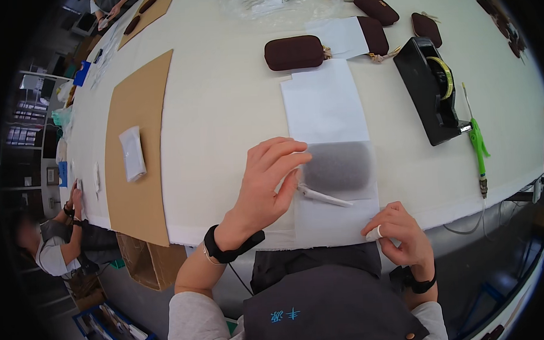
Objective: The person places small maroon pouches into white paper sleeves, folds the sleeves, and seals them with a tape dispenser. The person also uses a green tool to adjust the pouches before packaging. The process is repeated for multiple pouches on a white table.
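Note:
A dark, rounded pouch (338, 167) shows through thin translucent white paper in front of me. The white paper sheet (324, 108) runs from beyond it toward the table's front edge. Beside my left fingers, a white wrapped strip (325, 196) sticks out across the paper below the pouch. My left hand (266, 176) is at the pouch's left edge, fingers curved and apart, the tips touching the paper. My right hand (400, 232) has curled fingers closed at the sheet's near right corner. A small white band is around one of its fingers.
A black tape dispenser (428, 92) stands to the right, beside a green-handled tool (477, 145) with a hose. Dark brown pouches (293, 52) lie beyond the paper. On the left, a cardboard sheet (141, 192) carries a white wrapped packet (132, 153). Another person (62, 240) sits far left.

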Demonstrator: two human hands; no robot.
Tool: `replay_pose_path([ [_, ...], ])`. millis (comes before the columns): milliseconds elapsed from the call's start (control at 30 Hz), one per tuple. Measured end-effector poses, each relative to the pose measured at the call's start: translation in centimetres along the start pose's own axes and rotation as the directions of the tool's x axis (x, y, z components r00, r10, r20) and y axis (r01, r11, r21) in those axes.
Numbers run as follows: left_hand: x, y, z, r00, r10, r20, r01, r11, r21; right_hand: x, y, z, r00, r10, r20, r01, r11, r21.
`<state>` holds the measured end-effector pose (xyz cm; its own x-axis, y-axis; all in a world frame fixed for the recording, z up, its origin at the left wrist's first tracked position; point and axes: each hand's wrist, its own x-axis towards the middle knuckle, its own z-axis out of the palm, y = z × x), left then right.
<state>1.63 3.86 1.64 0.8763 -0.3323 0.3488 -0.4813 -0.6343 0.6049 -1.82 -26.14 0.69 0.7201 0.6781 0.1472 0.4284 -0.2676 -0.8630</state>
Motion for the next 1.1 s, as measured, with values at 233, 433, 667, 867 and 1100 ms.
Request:
replay_pose_path([
  [233, -0.3, 1.3, 2.2, 0.892, 0.163, 0.421, -0.214, 0.974, 0.077, 2.5, 0.4, 1.5, 0.943, 0.005, -0.332, -0.089, 0.967, -0.238],
  [433, -2.8, 0.4, 3.1, 0.883, 0.154, 0.443, -0.239, 0.960, 0.143, 5.8, 1.6, 1.7, 0.949, -0.081, -0.303, -0.074, 0.881, -0.468],
  [667, -2.4, -0.3, 0.9, 0.993, -0.063, 0.098, 0.076, 0.989, -0.129, 4.6, 2.3, 2.7, 0.968, -0.086, -0.237, -0.046, 0.865, -0.500],
  [867, -0.8, -0.1, 1.3, 0.994, 0.042, 0.104, -0.040, 0.999, -0.015, 4.0, 2.2, 2.7, 0.966, -0.102, -0.240, -0.034, 0.864, -0.503],
  [1100, -0.5, -0.9, 2.6, 0.965, 0.035, 0.261, -0.056, 0.995, 0.077, 3.8, 1.1, 3.0, 0.963, -0.179, -0.202, 0.039, 0.833, -0.552],
])
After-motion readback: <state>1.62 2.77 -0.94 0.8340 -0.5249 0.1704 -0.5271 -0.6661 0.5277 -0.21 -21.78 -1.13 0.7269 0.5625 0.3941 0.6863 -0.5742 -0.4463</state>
